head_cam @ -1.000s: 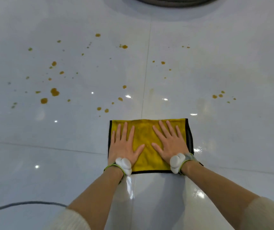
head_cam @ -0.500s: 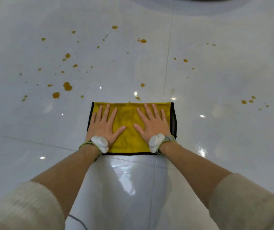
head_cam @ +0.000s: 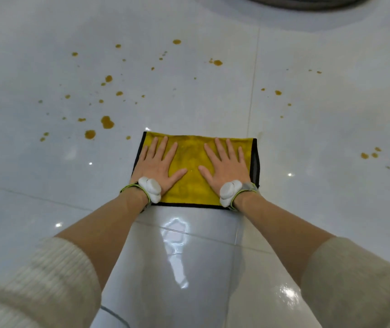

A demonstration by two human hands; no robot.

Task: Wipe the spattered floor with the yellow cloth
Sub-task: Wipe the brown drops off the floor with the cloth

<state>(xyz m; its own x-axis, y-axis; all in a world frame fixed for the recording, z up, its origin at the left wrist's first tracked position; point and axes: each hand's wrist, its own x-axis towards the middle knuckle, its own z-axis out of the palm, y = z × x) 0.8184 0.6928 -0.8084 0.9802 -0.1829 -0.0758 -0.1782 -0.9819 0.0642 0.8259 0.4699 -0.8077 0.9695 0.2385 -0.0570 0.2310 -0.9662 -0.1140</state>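
A yellow cloth [head_cam: 192,162] with a black hem lies flat on the glossy white tiled floor [head_cam: 307,209]. My left hand [head_cam: 156,164] presses flat on the cloth's left half, fingers spread. My right hand [head_cam: 228,165] presses flat on its right half in the same way. Brown spatters dot the floor beyond the cloth: a large blot [head_cam: 107,121] and several drops to the front left, a drop [head_cam: 217,62] straight ahead, and a small cluster [head_cam: 369,155] far right. A wet, shiny strip [head_cam: 182,245] runs from the cloth back toward me, between my arms.
The dark round base of some object [head_cam: 307,1] shows at the top edge. A thin grey cable [head_cam: 116,316] lies on the floor near the bottom edge. Tile joints cross the floor ahead and under my arms.
Both hands have slid the cloth forward over the floor, covering drops that lay just ahead of its front edge. The wet strip behind it has grown longer.
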